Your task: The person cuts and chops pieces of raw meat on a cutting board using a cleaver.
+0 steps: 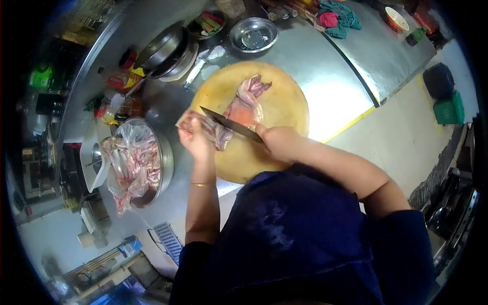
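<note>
On the round yellow cutting board [284,96] lies a piece of raw meat [246,109], pink with pale skin, stretching from the middle of the board toward its left edge. My right hand [277,142] is closed around the handle of a knife [231,123], whose dark blade crosses over the meat and points up and left. At the board's left edge, my left hand [195,137] grips the near end of the meat with fingers curled. The blade hides part of the meat, and I cannot tell how deep it sits.
Left of the board stands a metal basin [165,170] holding raw meat in a clear plastic bag [134,145]. Behind are a metal bowl [254,35], stacked pans [160,48] and a white-handled utensil [195,73]. A green cloth [348,20] lies far right on the steel counter [325,71].
</note>
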A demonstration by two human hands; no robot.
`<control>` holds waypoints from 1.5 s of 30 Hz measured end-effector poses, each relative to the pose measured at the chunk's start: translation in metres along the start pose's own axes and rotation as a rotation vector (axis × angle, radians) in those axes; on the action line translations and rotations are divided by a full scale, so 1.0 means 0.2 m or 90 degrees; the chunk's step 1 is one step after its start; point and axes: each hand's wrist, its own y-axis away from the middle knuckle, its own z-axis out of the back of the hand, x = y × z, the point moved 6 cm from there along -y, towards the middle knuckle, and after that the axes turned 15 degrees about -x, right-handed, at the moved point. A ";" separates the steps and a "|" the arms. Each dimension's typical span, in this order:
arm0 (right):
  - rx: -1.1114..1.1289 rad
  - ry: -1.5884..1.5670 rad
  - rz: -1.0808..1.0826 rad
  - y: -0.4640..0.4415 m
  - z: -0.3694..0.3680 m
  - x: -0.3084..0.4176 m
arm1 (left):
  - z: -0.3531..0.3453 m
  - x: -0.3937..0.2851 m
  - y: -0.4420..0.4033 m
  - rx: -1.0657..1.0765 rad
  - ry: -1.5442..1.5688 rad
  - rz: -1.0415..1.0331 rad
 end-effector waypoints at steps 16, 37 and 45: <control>-0.024 0.028 -0.017 0.15 -0.11 -0.14 | 0.51 0.18 -0.10 -0.160 0.005 0.089; -0.183 -0.010 0.143 -0.19 0.05 0.27 | 0.52 0.05 0.06 -0.316 0.049 -0.037; -0.427 -0.257 0.187 0.00 0.27 0.45 | 0.89 -0.06 0.32 -0.361 0.161 0.152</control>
